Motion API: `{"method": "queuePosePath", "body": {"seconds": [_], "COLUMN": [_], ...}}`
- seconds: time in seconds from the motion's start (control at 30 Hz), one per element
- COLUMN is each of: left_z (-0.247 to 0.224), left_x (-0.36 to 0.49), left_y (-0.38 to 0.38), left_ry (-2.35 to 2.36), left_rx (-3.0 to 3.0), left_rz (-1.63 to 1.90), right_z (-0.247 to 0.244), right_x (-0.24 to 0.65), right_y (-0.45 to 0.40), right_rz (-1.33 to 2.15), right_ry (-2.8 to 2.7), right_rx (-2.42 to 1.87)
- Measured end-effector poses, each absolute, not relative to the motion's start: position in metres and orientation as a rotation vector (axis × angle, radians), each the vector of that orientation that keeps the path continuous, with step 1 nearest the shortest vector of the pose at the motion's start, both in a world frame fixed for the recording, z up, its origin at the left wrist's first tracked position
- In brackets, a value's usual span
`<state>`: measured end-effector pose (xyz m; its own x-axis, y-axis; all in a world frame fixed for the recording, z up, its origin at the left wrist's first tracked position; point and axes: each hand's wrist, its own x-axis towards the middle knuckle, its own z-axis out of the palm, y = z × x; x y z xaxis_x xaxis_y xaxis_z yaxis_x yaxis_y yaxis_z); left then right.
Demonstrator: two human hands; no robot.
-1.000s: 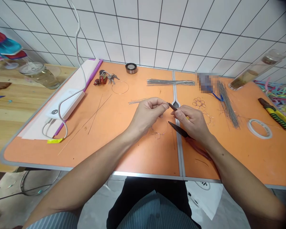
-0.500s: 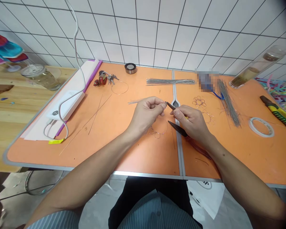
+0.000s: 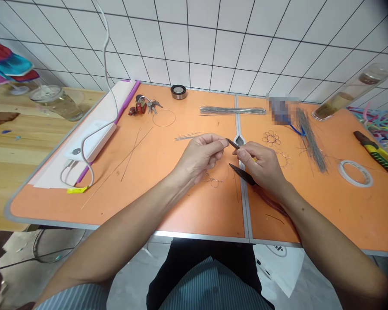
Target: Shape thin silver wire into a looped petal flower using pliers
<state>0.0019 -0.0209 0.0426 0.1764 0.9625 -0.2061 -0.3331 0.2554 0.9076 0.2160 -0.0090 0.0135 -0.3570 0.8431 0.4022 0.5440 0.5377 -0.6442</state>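
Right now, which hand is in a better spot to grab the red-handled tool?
Probably the right hand: it's nearer the red-handled tool than the left hand, though it holds a thin dark tool.

Blue shirt (image 3: 213, 289) — finely striped, black legwear (image 3: 184, 258)

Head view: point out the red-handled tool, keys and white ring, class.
Red-handled tool (image 3: 244, 175): head view, on its dark end.
Keys (image 3: 153, 104): head view, on metal blades.
White ring (image 3: 360, 184): head view, on its near rim.

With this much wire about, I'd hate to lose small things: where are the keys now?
In the head view, the keys lie toward the back left of the orange table, right of the purple strip and beside a wire ring.
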Motion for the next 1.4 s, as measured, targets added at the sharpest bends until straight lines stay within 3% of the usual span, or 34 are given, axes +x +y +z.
{"method": "queuePosePath", "body": {"seconds": [1.4], "left_z": [0.0433], "left_x": [0.0017], "left_y": [-0.0220], "left_ry": [0.989], "left_rx": [0.855], "left_rz": [1.108], "right_z": [0.0135], "right_x": [0.2168], "right_y": [-0.0082], "right_rz": [0.504], "right_ry": [-2.065], "right_rx": [-1.106]}}
